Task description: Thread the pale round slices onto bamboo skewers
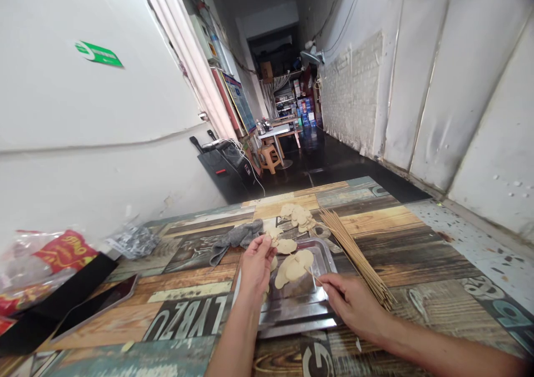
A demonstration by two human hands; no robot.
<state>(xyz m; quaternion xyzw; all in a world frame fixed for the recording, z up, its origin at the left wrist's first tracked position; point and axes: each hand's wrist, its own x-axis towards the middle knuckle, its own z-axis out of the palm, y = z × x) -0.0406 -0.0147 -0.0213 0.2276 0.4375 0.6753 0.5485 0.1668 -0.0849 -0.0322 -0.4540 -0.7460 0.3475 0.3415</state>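
Note:
My right hand (348, 298) pinches the end of a thin wooden skewer (315, 277) over the right side of a metal tray (298, 310). The skewer's far end meets several overlapping pale, flat, round slices (294, 268); their kind is not clear. My left hand (259, 260) is closed at the fingertips, at the edge of a pale slice (286, 246) above the tray's far left part. Its fingers partly hide what they grip. Beyond the tray lies a heap of similar pale slices (298, 217). To the right rests a bundle of wooden skewers (359, 260).
A crumpled grey cloth (237, 241) lies left of the tray on the wood-patterned table (187, 293). Farther left are a phone-like dark slab (95, 304), a clear bag (132, 241) and red packaging (64, 252). Behind the table stands a stool (270, 157).

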